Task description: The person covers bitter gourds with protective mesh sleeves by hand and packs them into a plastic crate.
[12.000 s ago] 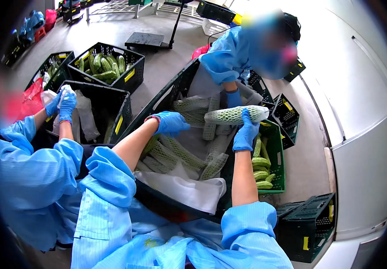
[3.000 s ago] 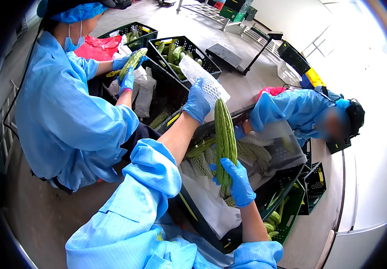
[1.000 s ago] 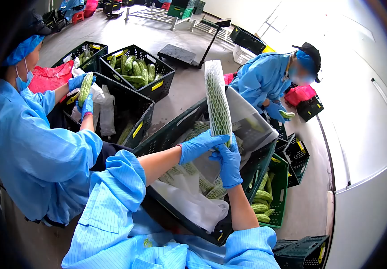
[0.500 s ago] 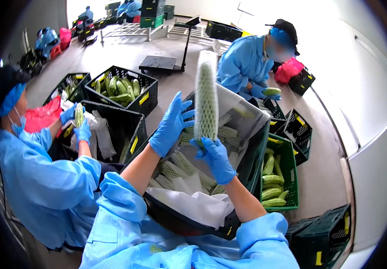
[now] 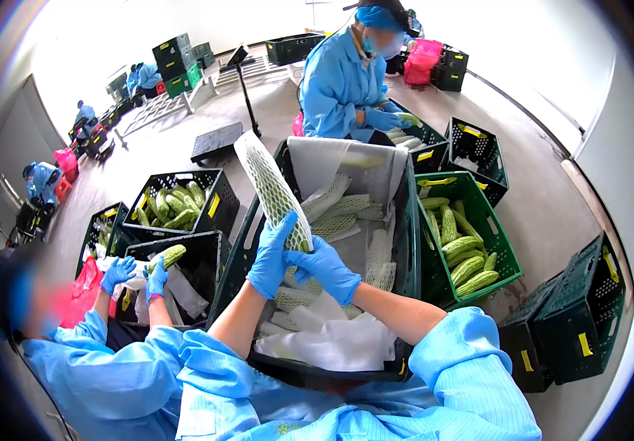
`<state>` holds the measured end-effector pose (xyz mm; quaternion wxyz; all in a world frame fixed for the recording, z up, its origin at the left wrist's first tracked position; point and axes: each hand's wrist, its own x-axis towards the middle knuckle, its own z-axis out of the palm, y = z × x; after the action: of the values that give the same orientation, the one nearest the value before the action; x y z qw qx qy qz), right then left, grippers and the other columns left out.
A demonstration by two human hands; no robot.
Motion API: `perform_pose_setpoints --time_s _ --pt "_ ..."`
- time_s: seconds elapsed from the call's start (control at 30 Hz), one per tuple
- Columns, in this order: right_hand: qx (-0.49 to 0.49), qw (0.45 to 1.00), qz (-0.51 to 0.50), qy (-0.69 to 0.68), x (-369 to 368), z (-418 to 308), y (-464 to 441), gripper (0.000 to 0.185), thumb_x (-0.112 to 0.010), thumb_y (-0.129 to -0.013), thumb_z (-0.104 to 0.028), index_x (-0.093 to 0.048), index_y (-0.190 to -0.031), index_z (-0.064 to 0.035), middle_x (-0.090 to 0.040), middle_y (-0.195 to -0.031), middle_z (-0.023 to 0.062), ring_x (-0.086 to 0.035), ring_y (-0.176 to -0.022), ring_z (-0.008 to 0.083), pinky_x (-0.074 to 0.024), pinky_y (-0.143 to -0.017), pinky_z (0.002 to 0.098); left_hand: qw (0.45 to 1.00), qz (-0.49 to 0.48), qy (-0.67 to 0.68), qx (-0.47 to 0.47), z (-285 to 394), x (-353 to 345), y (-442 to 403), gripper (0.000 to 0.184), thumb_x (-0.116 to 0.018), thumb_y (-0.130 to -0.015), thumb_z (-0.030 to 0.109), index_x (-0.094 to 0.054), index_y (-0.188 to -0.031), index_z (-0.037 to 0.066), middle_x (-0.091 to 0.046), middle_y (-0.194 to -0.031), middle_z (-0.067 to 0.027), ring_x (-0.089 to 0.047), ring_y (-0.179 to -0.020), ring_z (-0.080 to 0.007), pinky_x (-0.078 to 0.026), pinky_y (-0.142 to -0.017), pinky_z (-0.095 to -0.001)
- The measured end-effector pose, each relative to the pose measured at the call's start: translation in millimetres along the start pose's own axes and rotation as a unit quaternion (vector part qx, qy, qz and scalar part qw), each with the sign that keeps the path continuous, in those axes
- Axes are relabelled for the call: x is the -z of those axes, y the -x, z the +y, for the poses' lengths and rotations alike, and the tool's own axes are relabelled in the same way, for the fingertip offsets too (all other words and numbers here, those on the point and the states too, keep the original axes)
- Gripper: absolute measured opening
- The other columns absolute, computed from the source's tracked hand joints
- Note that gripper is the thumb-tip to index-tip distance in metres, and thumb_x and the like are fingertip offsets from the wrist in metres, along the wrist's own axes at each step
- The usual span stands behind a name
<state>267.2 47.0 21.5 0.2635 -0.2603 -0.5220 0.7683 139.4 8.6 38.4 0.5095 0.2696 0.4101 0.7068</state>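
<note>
A green gourd in a white foam net point(image 5: 269, 187) is held up at a slant over the near crate. My left hand point(image 5: 273, 253), in a blue glove, is wrapped round its lower part. My right hand point(image 5: 324, 270), also gloved, closes on its bottom end, where a bit of bare green shows. Below, the large dark crate point(image 5: 414, 242) is lined with white sheeting point(image 5: 339, 345) and holds several netted gourds point(image 5: 339, 213). The tips of some fingers are hidden behind the gourd.
Right of the crate is a green crate point(image 5: 504, 275) of bare gourds, with stacked dark crates point(image 5: 578, 316) beyond. A co-worker point(image 5: 342, 81) sits across; another point(image 5: 104, 367) is at the left, holding a gourd. More gourd crates point(image 5: 221, 198) and a platform scale point(image 5: 217, 141) stand behind.
My left hand, open and apart half a second ago, now grips the netted gourd. The gourd has tilted to the left. The view has turned, bringing the crate to the middle.
</note>
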Motion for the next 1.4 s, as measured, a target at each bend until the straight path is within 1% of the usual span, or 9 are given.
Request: perform_pose_setpoints --time_s 0.37,0.5,0.7,0.8,0.9,0.97,1.03,1.17,1.4 --pt "-0.063 0.973 -0.173 0.141 18 -48 2 0.050 -0.071 -0.087 -0.040 -0.053 -0.122 -0.0093 -0.061 -0.107 0.0020 -0.057 -0.090 0.0092 -0.0508 -0.075 0.0283 0.992 0.016 -0.068 -0.104 7 -1 -7 0.032 -0.067 -0.091 0.021 -0.055 -0.117 0.006 -0.062 -0.097 -0.0028 -0.062 -0.081 -0.0111 -0.053 -0.068 -0.0270" --pt "-0.041 0.995 -0.089 0.017 35 -49 -4 0.065 -0.056 -0.094 -0.050 -0.037 -0.147 -0.0197 -0.056 -0.130 0.0043 -0.061 -0.102 0.0180 -0.0540 -0.082 0.0393 0.995 -0.020 -0.008 -0.096 14 -8 -2 0.035 -0.067 -0.092 0.020 -0.051 -0.120 0.005 -0.062 -0.100 -0.0036 -0.063 -0.084 -0.0115 -0.055 -0.073 -0.0281" --pt "-0.009 0.997 -0.066 0.036 14 -40 4 0.052 -0.065 -0.091 -0.041 -0.049 -0.132 -0.0129 -0.062 -0.115 0.0039 -0.064 -0.093 0.0158 -0.0559 -0.072 0.0327 0.997 -0.074 -0.008 -0.018 2 -6 -2 0.056 -0.065 -0.094 0.029 -0.042 -0.140 0.005 -0.058 -0.120 -0.0025 -0.056 -0.106 -0.0106 -0.048 -0.092 -0.0286" --pt "-0.013 0.999 -0.036 -0.031 22 -42 5 0.044 -0.069 -0.089 -0.036 -0.055 -0.122 -0.0097 -0.065 -0.102 0.0040 -0.064 -0.082 0.0142 -0.0538 -0.064 0.0306 0.987 -0.103 -0.078 -0.093 11 -12 0 0.060 -0.066 -0.093 0.033 -0.044 -0.142 0.006 -0.059 -0.125 -0.0059 -0.058 -0.111 -0.0184 -0.045 -0.098 -0.0325" --pt "0.033 0.993 0.010 -0.109 35 -50 -1 0.041 -0.073 -0.087 -0.034 -0.058 -0.115 -0.0072 -0.065 -0.092 0.0044 -0.062 -0.071 0.0133 -0.0508 -0.056 0.0296 0.765 -0.005 -0.548 -0.338 35 -22 16 0.060 -0.067 -0.089 0.038 -0.050 -0.138 0.007 -0.059 -0.130 -0.0113 -0.057 -0.117 -0.0264 -0.041 -0.104 -0.0366" --pt "0.051 0.991 0.047 -0.113 47 -54 -6 0.040 -0.073 -0.087 -0.034 -0.059 -0.113 -0.0059 -0.066 -0.091 0.0050 -0.061 -0.067 0.0132 -0.0506 -0.055 0.0295 0.651 0.043 -0.628 -0.424 66 -32 30 0.058 -0.076 -0.079 0.028 -0.058 -0.131 0.008 -0.061 -0.127 -0.0135 -0.054 -0.119 -0.0318 -0.035 -0.108 -0.0421" --pt "0.068 0.985 0.077 -0.138 55 -57 -6 0.040 -0.072 -0.087 -0.034 -0.059 -0.111 -0.0052 -0.066 -0.091 0.0070 -0.061 -0.066 0.0141 -0.0510 -0.053 0.0291 0.631 0.173 -0.567 -0.502 74 -15 31 0.063 -0.078 -0.075 0.024 -0.056 -0.131 0.004 -0.057 -0.132 -0.0138 -0.051 -0.123 -0.0318 -0.033 -0.109 -0.0423" --pt "0.095 0.976 0.129 -0.147 74 -55 -10 0.040 -0.072 -0.087 -0.034 -0.060 -0.111 -0.0061 -0.065 -0.094 0.0092 -0.061 -0.069 0.0158 -0.0518 -0.053 0.0296 0.492 0.351 -0.639 -0.476 101 29 36 0.102 -0.081 -0.072 0.029 -0.023 -0.153 0.008 -0.037 -0.152 -0.0146 -0.035 -0.138 -0.0345 -0.022 -0.114 -0.0471" --pt "0.107 0.972 0.153 -0.146 82 -59 -11 0.038 -0.073 -0.086 -0.034 -0.060 -0.109 -0.0064 -0.065 -0.090 0.0070 -0.061 -0.064 0.0143 -0.0512 -0.051 0.0276 0.524 0.429 -0.653 -0.339 104 79 31 0.115 -0.085 -0.064 0.029 -0.016 -0.154 0.006 -0.053 -0.133 -0.0207 -0.051 -0.120 -0.0382 -0.036 -0.103 -0.0485"
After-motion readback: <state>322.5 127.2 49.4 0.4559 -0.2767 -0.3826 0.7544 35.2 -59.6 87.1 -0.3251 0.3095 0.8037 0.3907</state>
